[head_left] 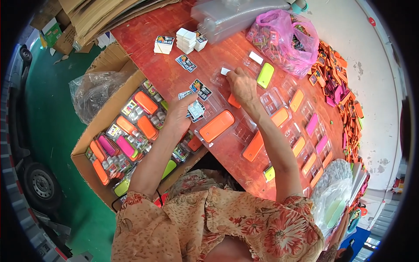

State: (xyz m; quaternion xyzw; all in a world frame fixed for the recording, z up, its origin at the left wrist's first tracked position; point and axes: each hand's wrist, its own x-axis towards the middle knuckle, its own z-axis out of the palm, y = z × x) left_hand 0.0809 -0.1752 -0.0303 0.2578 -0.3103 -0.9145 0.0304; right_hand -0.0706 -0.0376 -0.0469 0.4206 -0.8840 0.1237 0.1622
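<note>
My left hand (pixel 178 117) is closed on a small fan of printed cards (pixel 195 110), its thumb on top, above the red table. Farther right, my right hand (pixel 242 86) has its fingers pinched together at the edge of a small white card (pixel 225 71), over a clear plastic tray. Beneath that hand, an orange case (pixel 234 101) is partly hidden. Nearer me lies a larger orange case (pixel 217 125) in a clear tray. A lime-green case (pixel 265 75) and another white card (pixel 256 57) sit just beyond my right hand.
Stacks of cards (pixel 186 40) stand at the table's far side. A pink bag (pixel 283 41) of small parts and a pile of orange pieces (pixel 336 78) lie to the right. A cardboard box (pixel 85 139) of packed cases stands left. Trays with coloured cases (pixel 297 100) cover the table's right.
</note>
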